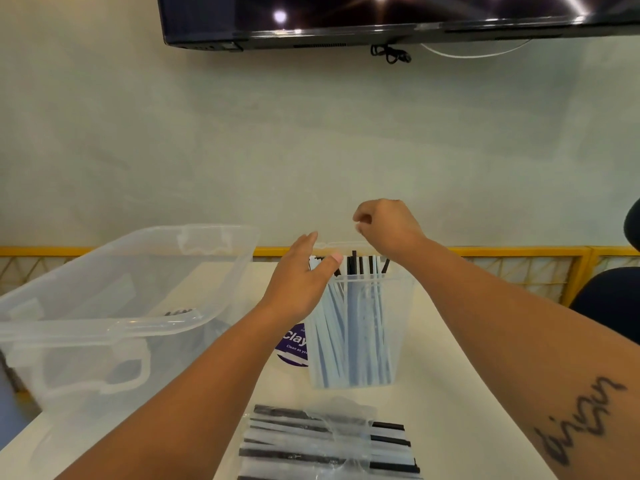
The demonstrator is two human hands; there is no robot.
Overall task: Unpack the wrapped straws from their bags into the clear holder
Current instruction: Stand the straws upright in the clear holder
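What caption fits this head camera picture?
Left hand beside and right hand above the clear holder of wrapped straws.

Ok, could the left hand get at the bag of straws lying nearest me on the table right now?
Probably yes. The left hand is open against the clear holder, holding nothing, and the bag of straws lies uncovered nearer the person, with nothing between them.

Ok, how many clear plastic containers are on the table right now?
2: a large tub on the left, and the tall holder at centre, packed with straws. Anything beyond the frame's edges is hidden.
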